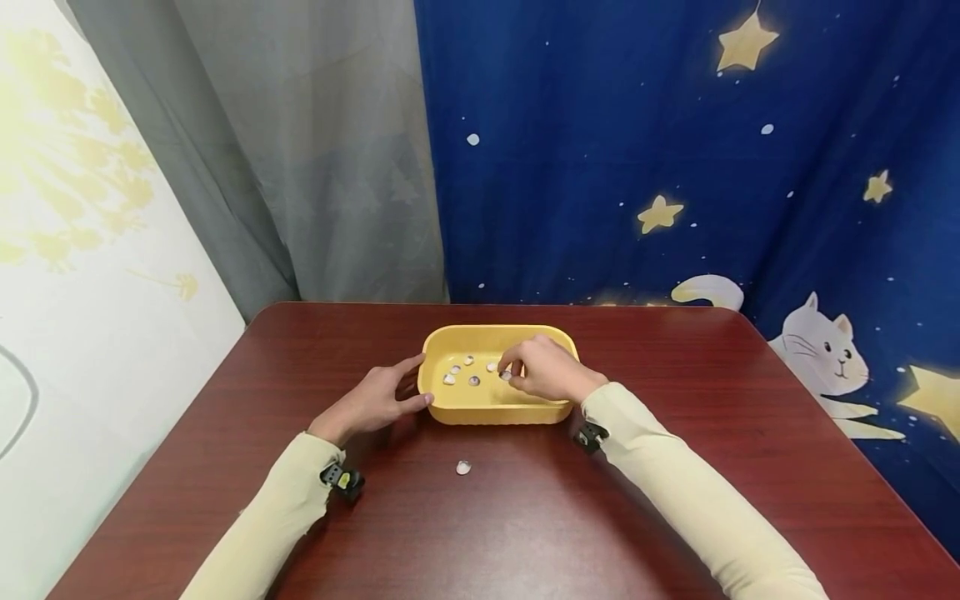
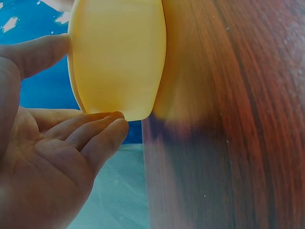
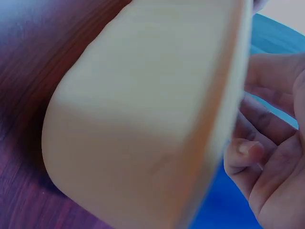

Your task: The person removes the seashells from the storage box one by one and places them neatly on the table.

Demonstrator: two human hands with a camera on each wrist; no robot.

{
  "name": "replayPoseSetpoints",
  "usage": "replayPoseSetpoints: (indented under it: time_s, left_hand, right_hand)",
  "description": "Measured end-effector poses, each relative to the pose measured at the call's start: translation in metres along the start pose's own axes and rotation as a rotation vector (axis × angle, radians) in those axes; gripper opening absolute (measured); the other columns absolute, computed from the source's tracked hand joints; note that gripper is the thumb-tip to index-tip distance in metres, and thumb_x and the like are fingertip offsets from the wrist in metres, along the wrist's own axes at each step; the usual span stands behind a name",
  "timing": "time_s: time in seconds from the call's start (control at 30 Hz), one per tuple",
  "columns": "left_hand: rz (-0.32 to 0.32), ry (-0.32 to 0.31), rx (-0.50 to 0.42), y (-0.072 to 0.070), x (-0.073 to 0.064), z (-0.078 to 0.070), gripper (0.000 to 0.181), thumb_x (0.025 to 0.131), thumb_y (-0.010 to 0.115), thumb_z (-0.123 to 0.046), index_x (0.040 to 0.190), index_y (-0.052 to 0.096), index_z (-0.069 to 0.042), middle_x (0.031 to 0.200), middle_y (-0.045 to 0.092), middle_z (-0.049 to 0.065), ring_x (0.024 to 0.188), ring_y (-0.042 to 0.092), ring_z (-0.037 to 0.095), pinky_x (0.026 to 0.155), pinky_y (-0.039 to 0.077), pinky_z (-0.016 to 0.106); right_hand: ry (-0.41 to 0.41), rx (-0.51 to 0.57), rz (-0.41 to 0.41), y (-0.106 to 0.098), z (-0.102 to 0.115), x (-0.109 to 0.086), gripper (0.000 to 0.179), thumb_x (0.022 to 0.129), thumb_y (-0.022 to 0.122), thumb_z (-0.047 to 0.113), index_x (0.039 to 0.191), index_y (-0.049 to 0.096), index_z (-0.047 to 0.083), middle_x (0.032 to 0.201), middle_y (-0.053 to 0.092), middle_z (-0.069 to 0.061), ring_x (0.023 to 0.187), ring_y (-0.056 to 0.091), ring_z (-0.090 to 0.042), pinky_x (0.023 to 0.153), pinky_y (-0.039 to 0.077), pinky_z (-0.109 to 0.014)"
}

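Observation:
A yellow plastic basin [image 1: 495, 415] stands on the table, with several small pale seashells such as one shell [image 1: 449, 379] lying scattered on its floor. At its left end my left hand [image 1: 369, 402] touches the basin, thumb at the near corner and fingers extended along the end wall; the left wrist view shows the fingertips [image 2: 116, 119] against that wall. My right hand [image 1: 551, 368] reaches over the basin's right side and pinches a small dark-and-white shell [image 1: 506, 376] between thumb and fingers. In the right wrist view the basin's wall hides the fingertips.
One more shell [image 1: 463, 467] lies on the dark red wooden table [image 1: 525, 533], in front of the basin. Behind the table hang a grey curtain [image 1: 352, 167] and a blue star-patterned curtain [image 1: 570, 167]. Each wrist wears a small black camera.

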State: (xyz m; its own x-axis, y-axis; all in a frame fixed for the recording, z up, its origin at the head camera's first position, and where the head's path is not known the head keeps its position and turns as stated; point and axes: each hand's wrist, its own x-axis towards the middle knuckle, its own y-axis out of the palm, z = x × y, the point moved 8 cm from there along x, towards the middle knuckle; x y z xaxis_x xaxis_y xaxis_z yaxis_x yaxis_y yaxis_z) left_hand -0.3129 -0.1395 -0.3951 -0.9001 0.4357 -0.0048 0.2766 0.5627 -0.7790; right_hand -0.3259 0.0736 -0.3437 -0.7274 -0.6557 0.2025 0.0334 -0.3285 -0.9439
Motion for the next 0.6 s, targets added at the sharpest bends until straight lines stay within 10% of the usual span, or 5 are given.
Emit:
replayPoseSetpoints:
  time_s: [0.6]
  left_hand:
    - [-0.009, 0.001, -0.006, 0.002, 0.0, 0.0, 0.081, 0.095, 0.068, -0.038, 0.158, 0.029, -0.005, 0.157, 0.044, 0.015, 0.143, 0.048, 0.029, 0.115, 0.043, 0.049]
  right_hand:
    - [-0.163, 0.079, 0.026, -0.008, 0.04, -0.024, 0.014, 0.086, 0.073, 0.009, 0.098, 0.079, 0.014, 0.075, 0.072, 0.008, 0.06, 0.055, 0.005, 0.06, 0.048, -0.013]
